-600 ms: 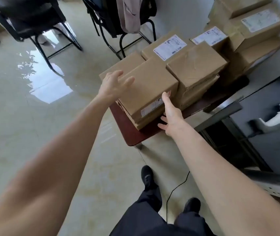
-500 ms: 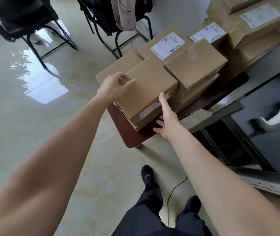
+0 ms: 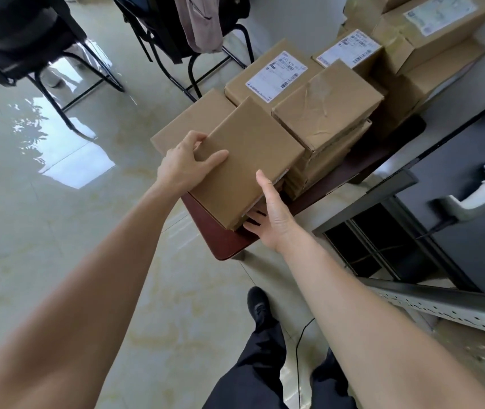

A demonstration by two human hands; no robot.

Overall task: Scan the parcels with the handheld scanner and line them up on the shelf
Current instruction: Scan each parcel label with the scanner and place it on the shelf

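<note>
A plain brown parcel (image 3: 250, 160) lies tilted at the near end of a pile of parcels on a dark red table (image 3: 220, 240). My left hand (image 3: 185, 166) grips its left edge, thumb on top and fingers curled over the far side. My right hand (image 3: 273, 214) holds its near right edge, thumb up along the side and fingers tucked under the bottom. More brown parcels (image 3: 326, 113), some with white labels, are stacked behind it. The white handheld scanner (image 3: 483, 193) lies on the dark desk at the right, away from both hands.
Two black chairs (image 3: 176, 31) stand on the glossy floor behind the table. A dark desk (image 3: 471, 137) and a grey perforated shelf rail (image 3: 447, 308) are at the right. A black cable (image 3: 300, 343) runs along the floor by my feet.
Both hands have closed onto the near parcel; the left moved onto its left edge, the right slid its fingers beneath. The parcel now sits tilted, its near end raised off the one below.
</note>
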